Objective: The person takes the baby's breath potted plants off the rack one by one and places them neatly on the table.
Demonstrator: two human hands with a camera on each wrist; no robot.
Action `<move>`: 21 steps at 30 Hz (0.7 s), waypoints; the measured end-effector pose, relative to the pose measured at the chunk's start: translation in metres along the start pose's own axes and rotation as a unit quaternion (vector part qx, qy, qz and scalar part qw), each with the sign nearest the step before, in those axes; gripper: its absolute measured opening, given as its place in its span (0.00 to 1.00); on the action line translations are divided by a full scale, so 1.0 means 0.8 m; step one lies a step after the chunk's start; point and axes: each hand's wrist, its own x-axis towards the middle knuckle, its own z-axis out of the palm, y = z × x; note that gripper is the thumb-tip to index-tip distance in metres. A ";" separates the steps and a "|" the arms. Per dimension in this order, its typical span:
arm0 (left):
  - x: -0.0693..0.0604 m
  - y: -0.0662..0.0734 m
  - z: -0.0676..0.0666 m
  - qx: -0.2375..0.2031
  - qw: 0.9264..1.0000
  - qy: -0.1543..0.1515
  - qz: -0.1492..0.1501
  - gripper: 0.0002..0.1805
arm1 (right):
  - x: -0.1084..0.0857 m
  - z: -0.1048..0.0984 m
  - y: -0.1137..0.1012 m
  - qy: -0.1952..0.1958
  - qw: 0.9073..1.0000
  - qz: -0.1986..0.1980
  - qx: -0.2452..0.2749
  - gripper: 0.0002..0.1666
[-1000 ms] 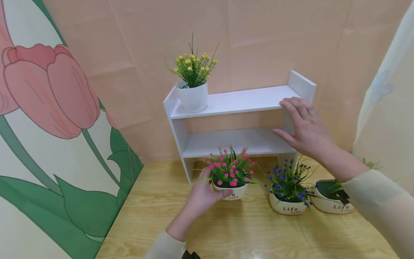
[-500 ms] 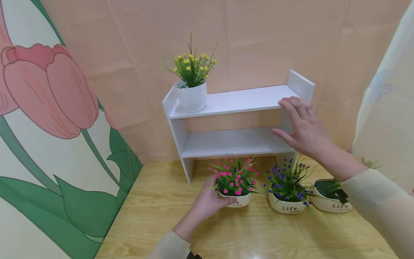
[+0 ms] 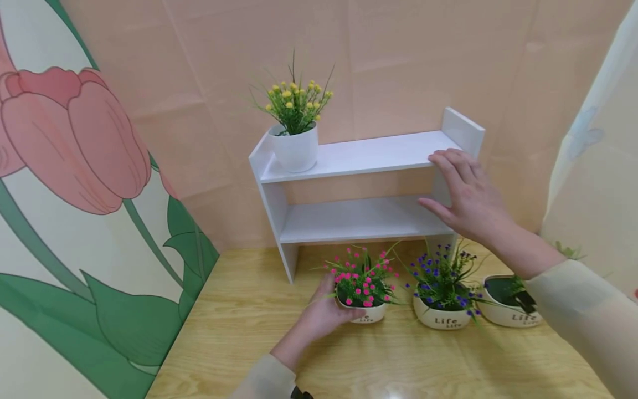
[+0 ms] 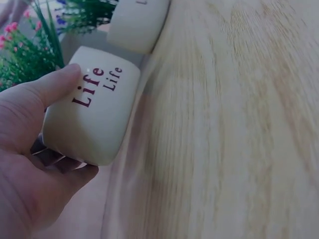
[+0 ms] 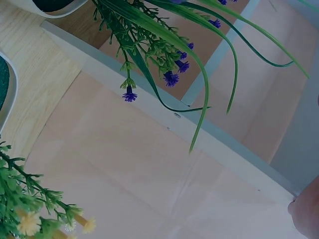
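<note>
In the head view my left hand (image 3: 321, 313) grips the left side of a pot of pink flowers (image 3: 366, 285) low over the table, in front of the shelf. The left wrist view shows its cream pot (image 4: 102, 117) with "Life" lettering, the thumb across the front and fingers curled beneath the side. Whether the pot's base touches the table I cannot tell. My right hand (image 3: 471, 194) rests its fingers on the front edge of the top board, near the right end of a white two-tier shelf (image 3: 369, 219). Its thumb points left, apart from the fingers.
A white pot of yellow flowers (image 3: 297, 148) stands at the top board's left end. Right of the pink flowers are a pot of purple flowers (image 3: 443, 313) and another cream pot (image 3: 513, 317), partly behind the right forearm. A peach backdrop (image 3: 389, 66) hangs behind.
My left hand has brought the pot of pink flowers lower and slightly right, toward the table's front, from just before the lower board. The right hand has stayed on the shelf.
</note>
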 end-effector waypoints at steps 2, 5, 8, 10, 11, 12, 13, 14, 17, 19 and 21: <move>0.000 -0.001 0.002 0.000 1.000 0.001 -0.002 0.66 | -0.001 0.000 0.000 0.002 1.000 -0.001 0.000 0.60; 0.000 -0.003 0.005 -0.001 1.000 -0.001 -0.015 0.66 | -0.001 0.001 0.001 0.002 1.000 -0.002 0.000 0.60; -0.001 -0.006 0.007 -0.003 1.000 -0.001 -0.022 0.64 | -0.001 0.001 0.002 -0.002 1.000 -0.001 0.001 0.59; 0.000 -0.007 0.008 -0.007 1.000 -0.004 -0.024 0.64 | -0.001 0.000 0.002 -0.007 1.000 0.001 0.003 0.57; 0.000 -0.008 0.009 -0.010 1.000 -0.005 -0.021 0.64 | -0.001 0.000 0.003 -0.008 1.000 0.001 0.004 0.57; 0.001 -0.009 0.009 -0.011 1.000 -0.005 -0.017 0.64 | -0.001 0.001 0.003 -0.009 1.000 0.002 0.004 0.57; 0.001 -0.009 0.009 -0.013 1.000 -0.007 -0.014 0.64 | -0.001 0.001 0.003 -0.009 1.000 0.002 0.004 0.57; 0.002 -0.010 0.009 -0.015 1.000 -0.008 -0.011 0.64 | -0.001 0.001 0.003 -0.009 1.000 0.002 0.004 0.55; 0.003 -0.012 0.011 -0.010 1.000 -0.010 -0.011 0.62 | -0.001 0.001 0.003 -0.010 1.000 0.003 0.001 0.53; 0.003 -0.013 0.012 -0.005 1.000 -0.010 -0.020 0.61 | -0.001 0.000 0.003 -0.012 1.000 0.004 0.002 0.53; 0.003 -0.015 0.014 -0.001 1.000 -0.009 -0.027 0.60 | -0.001 0.000 0.003 -0.013 1.000 0.007 0.003 0.53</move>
